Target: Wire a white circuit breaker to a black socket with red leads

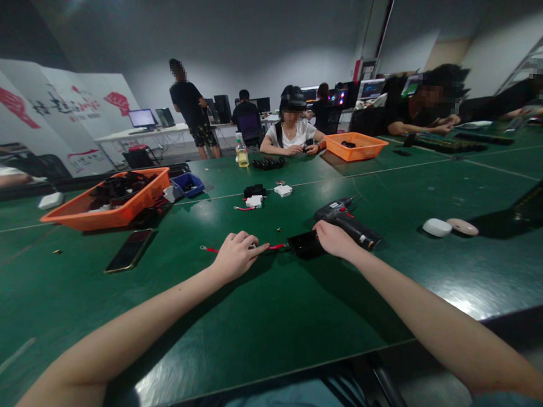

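My left hand (pixel 236 254) is closed over a red cable (pixel 276 247), with its index finger stretched along it. The cable has metal ring terminals, and its middle is hidden under my fingers. My right hand (pixel 336 239) grips the right end of a flat black box-like part (pixel 303 246). The cable's right terminal reaches the left edge of that part; whether they are joined I cannot tell. Just behind my right hand lies a black cordless screwdriver (pixel 343 220). A tiny brass-coloured piece (pixel 278 230) lies between my hands, a little farther off.
On the green table (pixel 256 324) are a phone (pixel 130 251), an orange basket (pixel 116 204) of dark parts, a blue bin (pixel 188 184), white connectors (pixel 254 201) and a bottle (pixel 242 152). Earbud-like cases (pixel 437 227) lie right. A person (pixel 293 132) sits opposite beside another orange basket (pixel 356 148).
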A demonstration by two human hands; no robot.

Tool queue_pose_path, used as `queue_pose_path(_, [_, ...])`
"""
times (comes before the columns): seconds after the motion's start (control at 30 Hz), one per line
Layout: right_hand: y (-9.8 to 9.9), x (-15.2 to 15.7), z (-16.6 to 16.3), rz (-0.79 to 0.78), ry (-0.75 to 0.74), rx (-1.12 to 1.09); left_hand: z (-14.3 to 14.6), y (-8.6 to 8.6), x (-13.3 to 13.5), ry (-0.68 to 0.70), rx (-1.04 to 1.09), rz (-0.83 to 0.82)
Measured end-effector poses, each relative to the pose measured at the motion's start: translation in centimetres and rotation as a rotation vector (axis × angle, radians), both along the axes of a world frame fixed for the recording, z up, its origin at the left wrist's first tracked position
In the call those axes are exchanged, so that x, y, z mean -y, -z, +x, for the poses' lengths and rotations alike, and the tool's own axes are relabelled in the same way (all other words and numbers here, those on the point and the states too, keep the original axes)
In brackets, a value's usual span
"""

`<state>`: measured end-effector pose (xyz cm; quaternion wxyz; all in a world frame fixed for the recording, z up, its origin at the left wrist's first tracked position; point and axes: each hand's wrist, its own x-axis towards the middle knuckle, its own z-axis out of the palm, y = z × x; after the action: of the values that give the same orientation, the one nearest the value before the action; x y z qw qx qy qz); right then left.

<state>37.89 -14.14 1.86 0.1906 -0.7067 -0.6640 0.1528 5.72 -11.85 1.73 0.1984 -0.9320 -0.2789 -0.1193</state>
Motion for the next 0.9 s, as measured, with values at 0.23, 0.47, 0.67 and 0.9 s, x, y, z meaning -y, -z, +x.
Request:
queue_pose_path(0.23, [-0.04, -0.32, 0.40, -0.017, -0.031, 0.005, 0.12, -0.05, 0.11, -0.006, -0.010, -0.010])
queue_pose_path(0.47, [-0.07, -0.44, 0.58, -0.023, -0.047, 0.000, 0.16, -0.07, 0.15, -0.018, -0.006, -0.025])
queue_pose_path(0.67, [-0.03, -0.39, 0.37, -0.018, -0.033, 0.005, 0.22, -0.14, 0.22, -0.018, -0.013, -0.019])
queue_pose_path(0.9, [0.00, -0.39, 0.18, -0.014, -0.014, 0.007, 0.25, -0.17, 0.19, -0.014, -0.021, -0.001])
